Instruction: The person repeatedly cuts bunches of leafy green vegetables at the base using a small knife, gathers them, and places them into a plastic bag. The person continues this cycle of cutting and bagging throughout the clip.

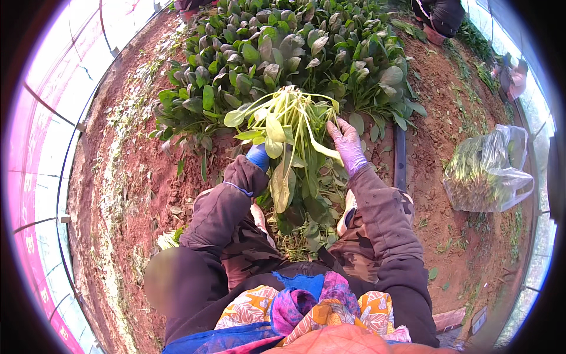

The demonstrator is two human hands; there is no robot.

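Note:
A bunch of leafy greens, apparently spinach (283,128), is held in front of me with its root ends pointing away and its leaves hanging towards my feet. Some outer leaves are pale and yellowish. My left hand (258,155), in a blue glove, is under the bunch on its left side and supports it; its fingers are hidden by leaves. My right hand (349,144), in a thin lavender glove, has its thumb and fingers on the outer stems at the bunch's right edge. A long pale stalk (320,148) droops just left of that hand.
Dense growing spinach (287,53) stands ahead. A dark pipe (399,155) runs along the soil on the right. Farther right sits a clear plastic bag (491,172) of greens. Loose leaves (294,250) lie between my feet, cut greens (169,239) at left. Other people (440,17) are beyond.

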